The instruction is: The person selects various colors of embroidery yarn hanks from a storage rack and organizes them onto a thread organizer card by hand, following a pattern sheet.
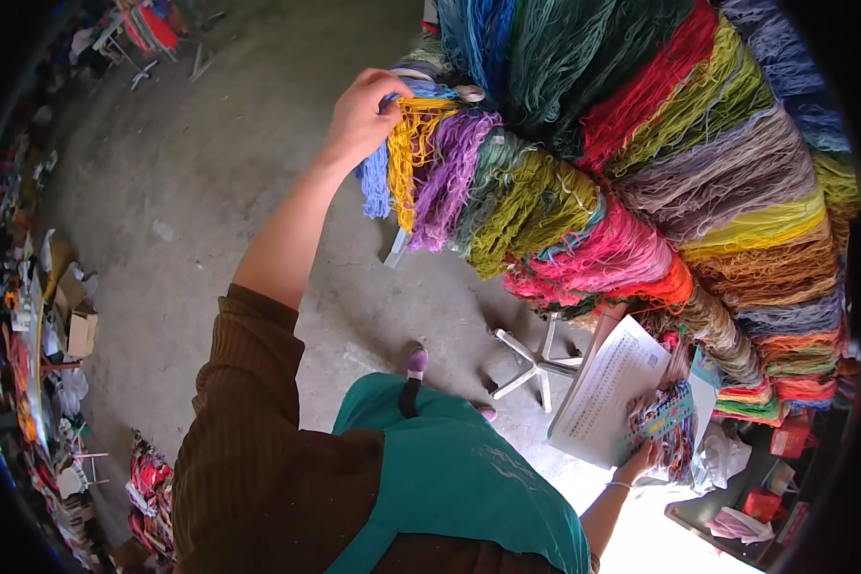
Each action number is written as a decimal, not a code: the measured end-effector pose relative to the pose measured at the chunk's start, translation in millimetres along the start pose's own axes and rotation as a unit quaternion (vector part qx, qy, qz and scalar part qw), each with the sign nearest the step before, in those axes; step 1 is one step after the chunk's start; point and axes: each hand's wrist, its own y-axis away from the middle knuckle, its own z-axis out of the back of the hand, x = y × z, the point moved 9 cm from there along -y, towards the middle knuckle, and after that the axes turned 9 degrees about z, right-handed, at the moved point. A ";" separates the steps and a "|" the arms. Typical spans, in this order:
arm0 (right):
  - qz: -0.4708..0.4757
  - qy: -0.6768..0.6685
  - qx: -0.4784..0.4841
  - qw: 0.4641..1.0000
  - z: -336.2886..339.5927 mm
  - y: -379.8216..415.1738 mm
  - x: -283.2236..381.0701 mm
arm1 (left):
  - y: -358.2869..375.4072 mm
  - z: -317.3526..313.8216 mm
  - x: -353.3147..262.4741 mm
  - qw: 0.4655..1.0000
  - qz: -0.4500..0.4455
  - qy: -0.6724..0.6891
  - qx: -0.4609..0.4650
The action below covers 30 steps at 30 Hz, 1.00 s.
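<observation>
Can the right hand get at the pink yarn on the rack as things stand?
Probably not freely: the right hand is holding a printed sheet and yarn samples low down, below the pink yarn.

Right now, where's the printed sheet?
Head view, lower right: the printed sheet is in the right hand, below the hanging yarn skeins, beside a white stool base.

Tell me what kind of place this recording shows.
Probably a yarn or textile workshop: many coloured yarn skeins hang in a mass, the left hand grips a yellow skein, the right hand holds a printed sheet, over a bare concrete floor.
</observation>
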 end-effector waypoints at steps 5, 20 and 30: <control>0.013 0.026 -0.004 1.000 3.1 -3.5 1.0 | -10.6 1.7 16.3 0.998 0.035 0.048 0.015; 0.017 0.006 -0.005 1.000 5.5 -6.4 -7.0 | -26.1 1.5 36.1 0.987 0.066 0.068 0.128; -0.001 -0.009 0.006 1.000 6.5 -7.0 -15.9 | -30.7 -4.1 31.7 0.982 0.029 -0.106 0.156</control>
